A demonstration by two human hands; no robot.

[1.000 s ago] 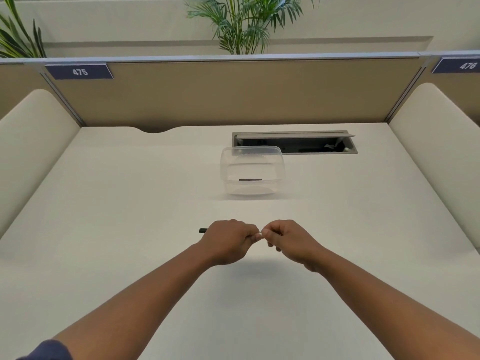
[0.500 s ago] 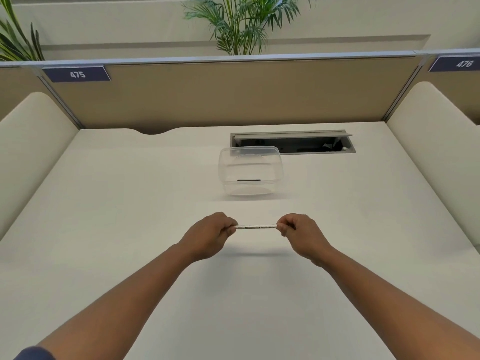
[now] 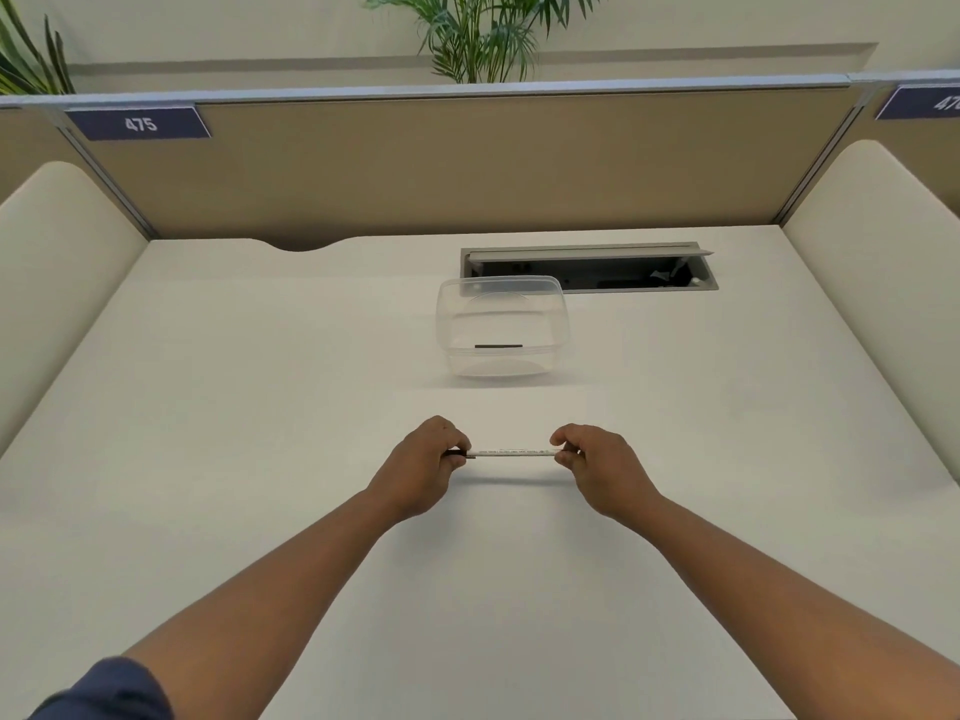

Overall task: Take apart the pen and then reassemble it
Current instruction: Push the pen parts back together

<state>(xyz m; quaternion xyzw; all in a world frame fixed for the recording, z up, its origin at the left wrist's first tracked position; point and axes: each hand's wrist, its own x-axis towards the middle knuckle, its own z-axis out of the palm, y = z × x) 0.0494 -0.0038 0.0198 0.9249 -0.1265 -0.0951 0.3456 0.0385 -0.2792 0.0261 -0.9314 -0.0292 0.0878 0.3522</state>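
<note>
A thin white pen (image 3: 511,453) with small print on its barrel is held level above the white desk, running left to right. My left hand (image 3: 423,462) pinches its left end, where a dark piece shows at the fingertips. My right hand (image 3: 597,465) pinches the right end. Both ends are hidden inside the fingers, so I cannot tell whether the parts are joined there.
A clear plastic container (image 3: 501,324) stands beyond the hands with a short dark piece (image 3: 497,346) inside. Behind it is an open cable hatch (image 3: 589,267) in the desk. Padded dividers (image 3: 878,241) flank both sides, and a tan partition closes the back.
The hands were touching one second ago with a dark end sticking out left. They have drawn apart, and the white barrel now spans the gap between them.
</note>
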